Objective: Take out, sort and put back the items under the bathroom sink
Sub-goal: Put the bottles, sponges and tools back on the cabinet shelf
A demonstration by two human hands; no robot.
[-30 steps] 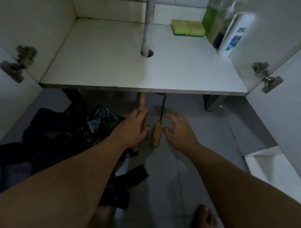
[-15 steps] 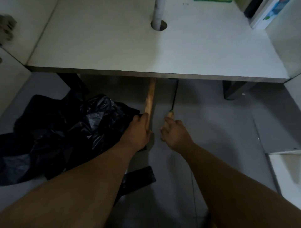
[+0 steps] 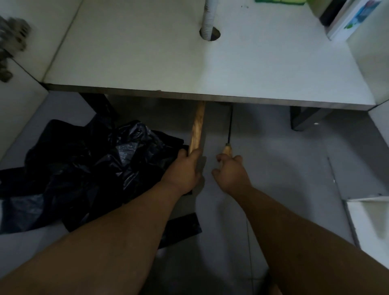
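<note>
Two tools lie on the grey floor, their far ends hidden under the cabinet shelf (image 3: 189,63). My left hand (image 3: 185,170) grips the long wooden handle (image 3: 197,126) of one. My right hand (image 3: 230,170) is closed around the short wooden grip (image 3: 227,150) of the other, which has a thin dark metal shaft (image 3: 231,124). At the shelf's back right stand a white bottle (image 3: 353,19), a dark bottle (image 3: 330,12) and a yellow-green sponge (image 3: 280,1), all cut off by the top edge.
A white drain pipe (image 3: 209,19) passes through a hole in the shelf. Crumpled black plastic bags (image 3: 84,168) lie on the floor at my left. A cabinet leg (image 3: 305,118) stands at the right, a hinge (image 3: 12,38) at the far left, and a white object (image 3: 370,219) at the right edge.
Both hands have closed on the tool handles, which they were only reaching for a second ago. The view has tilted down and closer to the shelf edge.
</note>
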